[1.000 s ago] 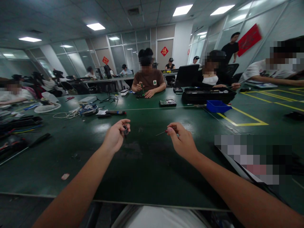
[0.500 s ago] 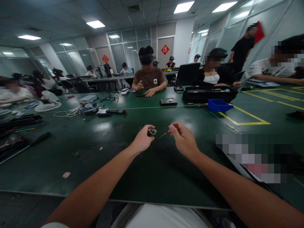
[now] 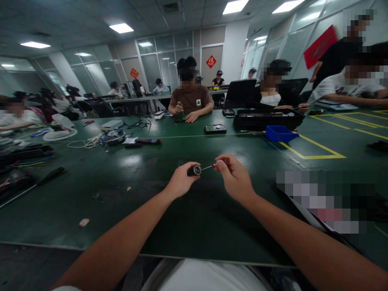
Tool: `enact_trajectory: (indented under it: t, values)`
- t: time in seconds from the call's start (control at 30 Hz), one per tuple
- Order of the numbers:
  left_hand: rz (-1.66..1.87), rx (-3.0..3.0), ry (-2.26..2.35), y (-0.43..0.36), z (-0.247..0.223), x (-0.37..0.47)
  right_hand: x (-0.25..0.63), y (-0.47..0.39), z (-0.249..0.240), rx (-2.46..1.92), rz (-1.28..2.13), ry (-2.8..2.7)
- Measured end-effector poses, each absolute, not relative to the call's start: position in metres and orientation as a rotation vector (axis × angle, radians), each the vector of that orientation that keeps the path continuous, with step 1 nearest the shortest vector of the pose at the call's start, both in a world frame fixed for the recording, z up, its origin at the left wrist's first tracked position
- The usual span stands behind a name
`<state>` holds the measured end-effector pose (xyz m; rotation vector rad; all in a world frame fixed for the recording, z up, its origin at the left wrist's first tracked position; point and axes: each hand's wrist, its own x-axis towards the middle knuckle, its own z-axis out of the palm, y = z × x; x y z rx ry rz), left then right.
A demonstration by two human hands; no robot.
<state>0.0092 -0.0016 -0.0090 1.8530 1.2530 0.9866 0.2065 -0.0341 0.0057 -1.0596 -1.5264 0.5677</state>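
Note:
My left hand (image 3: 181,181) is closed around a small dark cylindrical part (image 3: 197,170), whose round, pale-rimmed end faces right. What exactly this part is I cannot make out. In my right hand (image 3: 235,176) is a screwdriver (image 3: 208,167) with a thin metal shaft and a reddish handle, mostly covered by the fingers. The shaft points left, and its tip is at the round end of the part; whether it touches or goes inside is too small to tell. Both hands are held above the green table (image 3: 194,226).
Ahead lie a hard drive (image 3: 215,129), a blue bin (image 3: 280,133) and a long black tray (image 3: 268,120). To the left are a tool (image 3: 148,141), a cable bundle (image 3: 112,137) and a long screwdriver (image 3: 50,176). A co-worker (image 3: 190,99) sits opposite, hands on a small board.
My left hand has turned the part's round end towards the right. The screwdriver shaft has levelled and its tip now meets that end. In the background, a standing person has moved right.

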Motion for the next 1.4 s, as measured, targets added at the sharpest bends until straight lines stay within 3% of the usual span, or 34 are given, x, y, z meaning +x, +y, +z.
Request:
enact_trajectory:
  t: [0.53,1.0,1.4]
  values:
    - [1.004,1.931,1.261,-0.004,-0.008,0.008,0.209,-0.031,0.007,-1.074,0.585,-1.481]
    - [0.978,2.027,1.276,-0.002,-0.015,0.005,0.212,-0.039,0.023,-1.231,0.378,-1.651]
    - [0.971,2.052,1.298,-0.002,-0.015,0.004,0.214,-0.034,0.017,-1.243,0.463,-1.683]
